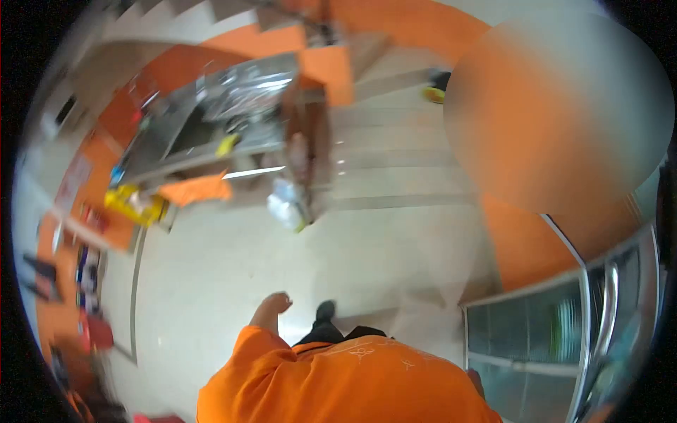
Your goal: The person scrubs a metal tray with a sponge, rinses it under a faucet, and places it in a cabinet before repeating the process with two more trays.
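My left hand hangs in front of my orange shirt, above the pale tiled floor. It touches nothing that I can see. The fingers look bent inward, but blur hides whether they are apart. Past the shirt's right side a small piece of my right arm or hand shows, close to the glass-panelled cabinet. Its fingers are hidden behind the shirt. One dark shoe is stretched forward on the floor.
A metal sink counter stands ahead on the left. White plastic bag lies at its corner, and a yellow bag hangs nearby. Steps rise ahead. A large blurred round shape covers the upper right. A red bucket is at left.
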Motion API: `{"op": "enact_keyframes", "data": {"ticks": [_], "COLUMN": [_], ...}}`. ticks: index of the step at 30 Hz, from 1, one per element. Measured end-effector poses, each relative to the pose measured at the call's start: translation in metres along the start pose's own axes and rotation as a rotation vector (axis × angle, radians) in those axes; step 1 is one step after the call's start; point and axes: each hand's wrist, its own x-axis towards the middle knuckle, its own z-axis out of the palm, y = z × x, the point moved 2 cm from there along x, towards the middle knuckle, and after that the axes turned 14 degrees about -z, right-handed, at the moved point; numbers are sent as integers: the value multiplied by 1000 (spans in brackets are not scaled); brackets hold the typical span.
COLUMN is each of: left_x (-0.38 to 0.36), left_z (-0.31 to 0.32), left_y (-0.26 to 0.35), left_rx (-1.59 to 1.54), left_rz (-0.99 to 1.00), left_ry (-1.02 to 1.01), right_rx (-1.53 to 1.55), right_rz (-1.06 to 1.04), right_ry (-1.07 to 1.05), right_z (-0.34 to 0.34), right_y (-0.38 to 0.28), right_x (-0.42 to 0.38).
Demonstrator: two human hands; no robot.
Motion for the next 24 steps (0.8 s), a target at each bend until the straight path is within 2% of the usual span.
{"op": "enact_keyframes", "data": {"ticks": [2, 3, 5, 6, 8, 9, 10, 11, 12, 13, 14, 15, 16, 17, 18, 19, 20, 21, 22, 23, 24], "left_x": [-38, -38, -26, -22, -18, -37, -33, -27, -26, -22, -21, -34, -63, -52, -38, -26, -12, 2, 39, 42, 63], "left_z": [-35, -35, -24, -18, 9, 4, 17, 45, 59, 89, 107, 88, 35, 34, 43, 45, 35, 18, 39, 6, -8], "left_y": [-38, -62, -110, -140, -210, -239, -276, -311, -347, -389, -424, -436, -428, -443, -456, -468, -468, -463, -475, -460, -456], "left_rx": [-548, -620, -567, -444, -474, -494, -369, -211, -131, -245, -350, -522, -695, -704, -715, -728, -759, -751, -684, -947, -962], "left_rz": [-75, -117, -154, -174, -255, -361, -372, -362, -441, -576, -546, -708, -867, -868, -869, -871, -837, -827, -638, -716, -700], "left_ry": [96, 137, 153, 98, 82, -12, -132, -177, -249, -173, -100, -102, -102, -84, -69, -53, -22, -8, 49, 47, 41], "right_rx": [-45, -15, 6, -13, -99, -167, -249, -450, -490, -350, -28, -67, 223, 399, 491, 487, 645, 685, 603, 518, 446], "right_rz": [-145, -202, -320, -381, -562, -673, -622, -917, -952, -714, -864, -844, -1055, -1138, -979, -1129, -1151, -1103, -1054, -1008, -930], "right_ry": [163, 160, 148, 138, 62, -16, -124, -122, -146, -111, -16, 75, 457, 609, 528, 753, 783, 779, 827, 869, 871], "right_z": [-63, -96, -125, -126, -108, -83, -95, -82, -92, -104, -165, -190, -218, -256, -312, -342, -378, -410, -440, -467, -488], "right_y": [-78, -136, -226, -273, -358, -383, -460, -509, -580, -645, -722, -774, -805, -839, -875, -889, -908, -919, -933, -947, -959], "right_x": [50, 67, 104, 131, 209, 250, 235, 252, 247, 247, 178, 187, 183, 176, 134, 164, 147, 179, 193, 207, 231]}}
